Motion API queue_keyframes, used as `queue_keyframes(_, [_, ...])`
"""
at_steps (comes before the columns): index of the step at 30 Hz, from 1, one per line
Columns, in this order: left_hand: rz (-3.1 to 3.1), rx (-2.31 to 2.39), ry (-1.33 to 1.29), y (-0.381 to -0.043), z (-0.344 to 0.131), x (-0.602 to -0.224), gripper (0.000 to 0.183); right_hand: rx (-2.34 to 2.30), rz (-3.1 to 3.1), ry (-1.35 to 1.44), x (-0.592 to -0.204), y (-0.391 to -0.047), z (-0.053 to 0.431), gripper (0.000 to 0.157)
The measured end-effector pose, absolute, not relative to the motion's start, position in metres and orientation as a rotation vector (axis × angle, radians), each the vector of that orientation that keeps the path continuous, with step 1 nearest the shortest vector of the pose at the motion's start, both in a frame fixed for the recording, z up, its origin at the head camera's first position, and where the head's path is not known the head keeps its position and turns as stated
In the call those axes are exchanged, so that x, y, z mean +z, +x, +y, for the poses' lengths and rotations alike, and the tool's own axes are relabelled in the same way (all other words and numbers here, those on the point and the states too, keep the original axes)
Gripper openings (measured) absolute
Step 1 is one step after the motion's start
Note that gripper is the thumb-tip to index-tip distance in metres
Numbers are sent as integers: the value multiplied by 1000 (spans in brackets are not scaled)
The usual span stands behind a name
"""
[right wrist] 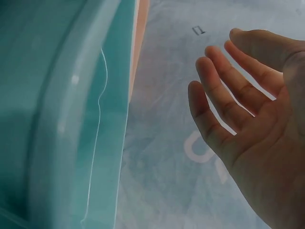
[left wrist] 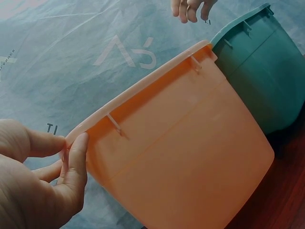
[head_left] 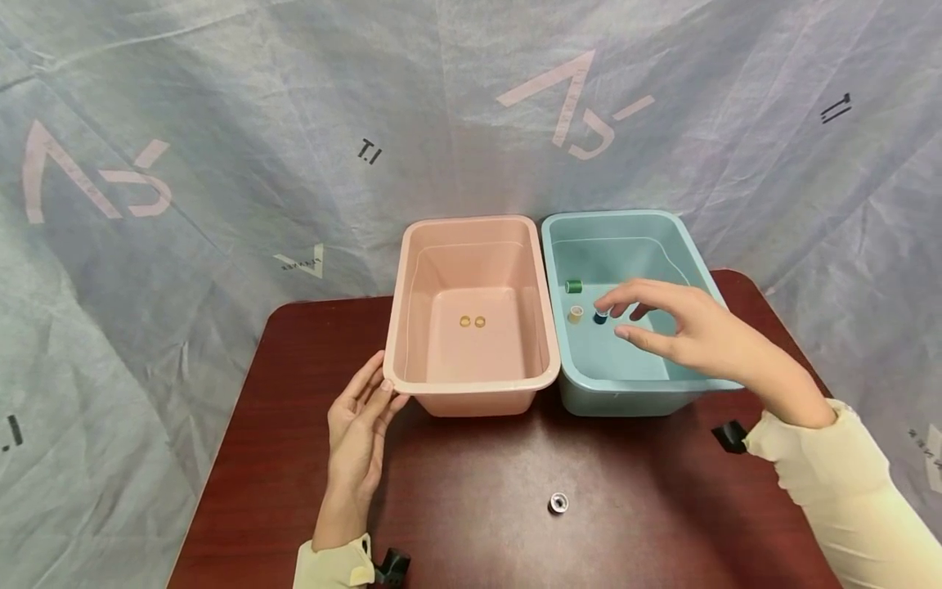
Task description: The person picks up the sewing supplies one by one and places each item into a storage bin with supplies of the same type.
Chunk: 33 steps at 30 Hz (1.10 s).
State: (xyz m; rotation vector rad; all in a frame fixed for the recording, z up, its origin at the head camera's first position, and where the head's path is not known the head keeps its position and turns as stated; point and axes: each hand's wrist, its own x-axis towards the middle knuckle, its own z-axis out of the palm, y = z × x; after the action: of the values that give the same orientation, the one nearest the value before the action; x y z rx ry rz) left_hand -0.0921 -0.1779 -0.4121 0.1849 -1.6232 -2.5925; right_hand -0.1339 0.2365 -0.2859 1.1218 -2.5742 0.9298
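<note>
At the front left corner of the pink basin [head_left: 471, 386], my left hand [head_left: 356, 433] pinches the rim between thumb and fingers, as the left wrist view also shows. Two small yellowish ring-shaped pieces lie on that basin's floor, one of them a ring [head_left: 465, 321]. My right hand [head_left: 688, 323] hovers over the blue-green basin [head_left: 640, 384], fingers loosely bent and apart, holding nothing. Below it are a green spool of thread [head_left: 573, 286] on its side, a cream spool [head_left: 576, 314], and a dark blue spool [head_left: 600, 318] partly hidden by a fingertip.
A small silver-rimmed spool-like piece [head_left: 558, 503] sits on the dark red table [head_left: 471, 466] in front of the basins. Both basins stand side by side, rims nearly touching. A grey printed cloth [head_left: 441, 106] hangs behind the table and along its sides.
</note>
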Motion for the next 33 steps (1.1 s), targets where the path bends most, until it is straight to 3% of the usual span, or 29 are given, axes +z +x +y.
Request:
queue_keyframes(14, [-1615,-2595,184,-92,-176,-411,49,1190,-2585,1206,-301,-98,228,49])
queue_keyframes(33, [-1616,-2593,190,-91,-175,-413,49,1272,-2551,1326,-351,-67,222,47])
